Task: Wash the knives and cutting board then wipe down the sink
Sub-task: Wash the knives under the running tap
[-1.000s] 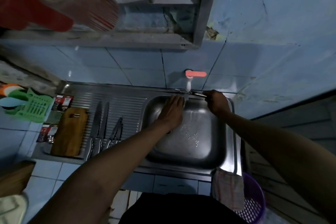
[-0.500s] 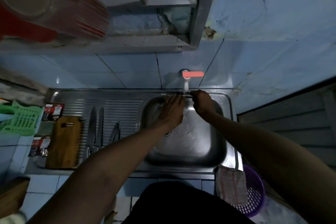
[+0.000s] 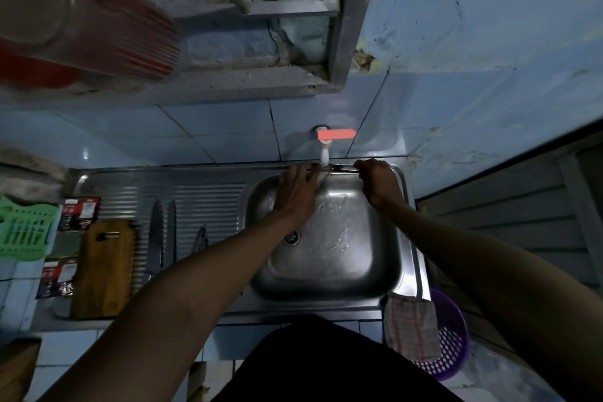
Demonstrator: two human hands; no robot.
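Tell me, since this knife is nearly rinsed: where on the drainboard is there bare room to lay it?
The ribbed drainboard is bare between the small knife and the basin, and along its back edge. Its left side is crowded: cutting board, two long knives, packets.

Dim, bluish wide-angle view; edges bow, glare glints on the wet sink [image 3: 329, 277].

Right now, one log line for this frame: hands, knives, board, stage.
stage: rinsing knife under tap | right hand: grips handle | left hand: flat on blade | knives, board: on drainboard | sink: wet
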